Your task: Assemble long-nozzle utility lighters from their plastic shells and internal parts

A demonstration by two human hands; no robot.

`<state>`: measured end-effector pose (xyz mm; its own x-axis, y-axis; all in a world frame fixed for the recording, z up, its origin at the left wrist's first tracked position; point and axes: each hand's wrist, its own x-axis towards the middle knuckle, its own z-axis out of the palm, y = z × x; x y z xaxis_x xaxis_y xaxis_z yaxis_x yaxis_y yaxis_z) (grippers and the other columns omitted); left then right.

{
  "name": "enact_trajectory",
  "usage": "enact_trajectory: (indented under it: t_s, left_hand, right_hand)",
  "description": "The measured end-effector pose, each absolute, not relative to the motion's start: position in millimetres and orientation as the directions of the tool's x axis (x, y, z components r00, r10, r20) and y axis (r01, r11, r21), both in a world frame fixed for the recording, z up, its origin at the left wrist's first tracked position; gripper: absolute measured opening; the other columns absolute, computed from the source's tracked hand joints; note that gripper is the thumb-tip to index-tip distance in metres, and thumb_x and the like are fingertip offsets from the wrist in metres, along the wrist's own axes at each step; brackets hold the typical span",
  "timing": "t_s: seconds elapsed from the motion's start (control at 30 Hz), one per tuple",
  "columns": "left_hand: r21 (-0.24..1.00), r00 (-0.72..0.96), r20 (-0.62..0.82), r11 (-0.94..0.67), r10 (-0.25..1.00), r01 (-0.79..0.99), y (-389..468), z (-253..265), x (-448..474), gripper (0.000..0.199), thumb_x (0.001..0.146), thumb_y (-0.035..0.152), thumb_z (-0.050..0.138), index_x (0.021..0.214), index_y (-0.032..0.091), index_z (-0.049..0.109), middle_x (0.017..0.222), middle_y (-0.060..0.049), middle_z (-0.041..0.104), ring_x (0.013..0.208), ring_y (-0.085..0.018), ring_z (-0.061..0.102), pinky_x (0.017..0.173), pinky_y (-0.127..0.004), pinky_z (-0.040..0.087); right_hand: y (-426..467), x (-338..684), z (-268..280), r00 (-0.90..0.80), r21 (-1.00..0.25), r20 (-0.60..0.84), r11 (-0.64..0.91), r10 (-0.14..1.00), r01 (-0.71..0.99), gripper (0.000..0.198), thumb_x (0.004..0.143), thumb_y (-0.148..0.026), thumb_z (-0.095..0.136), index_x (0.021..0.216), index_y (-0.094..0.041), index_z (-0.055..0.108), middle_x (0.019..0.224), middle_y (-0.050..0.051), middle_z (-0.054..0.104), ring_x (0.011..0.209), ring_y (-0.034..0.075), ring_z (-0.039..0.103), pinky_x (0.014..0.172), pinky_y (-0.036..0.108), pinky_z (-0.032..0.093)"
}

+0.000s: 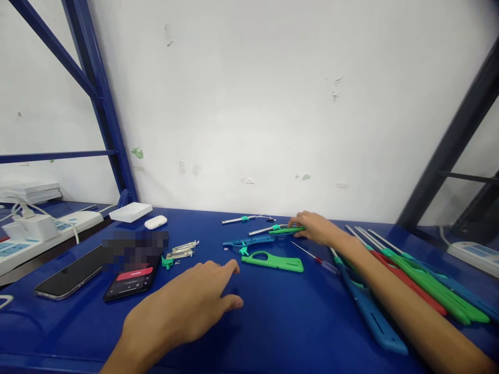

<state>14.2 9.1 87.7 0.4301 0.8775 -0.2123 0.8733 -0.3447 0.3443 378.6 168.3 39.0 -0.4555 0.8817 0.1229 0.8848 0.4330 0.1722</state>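
My left hand [187,298] hovers over the front of the table with nothing in it, thumb and index finger apart. At the back, my right hand [314,226] has its fingers closed on the end of a green lighter casing half [286,230]. A blue casing half [253,241] lies just left of it, beside a metal lighter tube [263,230] with a teal piece on it. Closer in lies another green casing half [276,262] with a trigger opening. A small teal trigger [244,249] sits at its left end. A screwdriver [319,259] rests to the right.
Several long lighters, including a blue one [368,306] and a red one [413,283], lie under and beside my right forearm. Small clear parts [181,250], phones [134,278] and a white earbud case [156,222] are on the left. A wall [249,104] stands behind.
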Motion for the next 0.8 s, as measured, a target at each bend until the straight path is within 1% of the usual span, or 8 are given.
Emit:
enact_trajectory:
  t_s: [0.2,0.33,0.47,0.57,0.6,0.7,0.77,0.8]
  left_hand:
    - [0.328,0.450,-0.195,-0.375,0.872,0.867,11,86,15,0.038,0.103,0.048,0.058,0.135,0.028,0.066,0.126,-0.013,0.075,0.124,-0.038,0.069,0.103,-0.053,0.051]
    - [0.311,0.460,-0.173,-0.395,0.871,0.864,11,84,14,0.033,0.105,0.047,0.054,0.130,0.029,0.068,0.124,-0.012,0.077,0.122,-0.038,0.071,0.099,-0.052,0.053]
    - [0.282,0.451,-0.124,-0.404,0.884,0.870,12,82,3,0.040,0.109,0.045,0.045,0.138,0.026,0.065,0.125,-0.015,0.077,0.121,-0.040,0.071,0.101,-0.055,0.051]
    - [0.278,0.450,-0.049,-0.421,0.891,0.863,14,81,-9,0.042,0.109,0.047,0.046,0.141,0.027,0.065,0.131,-0.013,0.076,0.126,-0.036,0.070,0.105,-0.047,0.050]
    - [0.279,0.457,-0.018,-0.435,0.889,0.856,14,81,-12,0.040,0.109,0.048,0.047,0.138,0.028,0.066,0.131,-0.012,0.076,0.126,-0.034,0.070,0.104,-0.044,0.050]
    - [0.262,0.490,0.039,-0.482,0.871,0.836,14,82,-18,0.034,0.109,0.048,0.049,0.131,0.031,0.069,0.128,-0.008,0.077,0.119,-0.030,0.073,0.097,-0.037,0.052]
    - [0.235,0.500,0.013,-0.489,0.866,0.840,14,83,-19,0.033,0.109,0.048,0.048,0.128,0.031,0.070,0.125,-0.006,0.078,0.113,-0.029,0.075,0.092,-0.038,0.052]
    - [0.223,0.497,-0.012,-0.482,0.868,0.847,15,84,-18,0.032,0.110,0.047,0.048,0.127,0.031,0.069,0.124,-0.006,0.078,0.112,-0.030,0.076,0.091,-0.039,0.052]
  right_hand:
    - [158,376,51,-0.396,0.058,0.251,0.394,0.883,0.917,0.033,0.105,-0.040,0.068,0.132,-0.020,0.067,0.131,0.010,0.070,0.109,0.024,0.071,0.094,0.046,0.062]
    - [139,360,65,-0.384,-0.035,0.267,0.407,0.884,0.913,0.033,0.106,-0.041,0.067,0.130,-0.018,0.067,0.124,0.008,0.072,0.101,0.021,0.072,0.088,0.043,0.063]
    - [103,327,75,-0.495,-0.107,0.214,0.524,0.842,0.845,0.028,0.107,-0.041,0.066,0.121,-0.017,0.070,0.114,0.006,0.074,0.096,0.020,0.073,0.088,0.042,0.063]
    - [73,299,71,-0.594,-0.148,0.186,0.620,0.782,0.770,0.030,0.110,-0.041,0.059,0.125,-0.019,0.071,0.120,0.007,0.075,0.108,0.023,0.073,0.099,0.047,0.059]
    - [66,292,69,-0.629,-0.156,0.169,0.651,0.759,0.743,0.032,0.112,-0.043,0.054,0.127,-0.020,0.071,0.120,0.007,0.076,0.109,0.023,0.073,0.099,0.047,0.059]
    - [53,279,62,-0.671,-0.137,0.137,0.685,0.729,0.716,0.047,0.111,-0.058,0.048,0.122,-0.025,0.078,0.114,0.008,0.078,0.107,0.026,0.073,0.097,0.044,0.057]
    - [55,280,58,-0.648,-0.095,0.155,0.664,0.746,0.742,0.052,0.109,-0.063,0.048,0.124,-0.023,0.079,0.117,0.011,0.077,0.113,0.030,0.071,0.100,0.048,0.055]
    - [57,282,57,-0.630,-0.071,0.165,0.646,0.759,0.760,0.051,0.109,-0.061,0.051,0.128,-0.021,0.076,0.121,0.013,0.076,0.117,0.032,0.069,0.103,0.051,0.054]
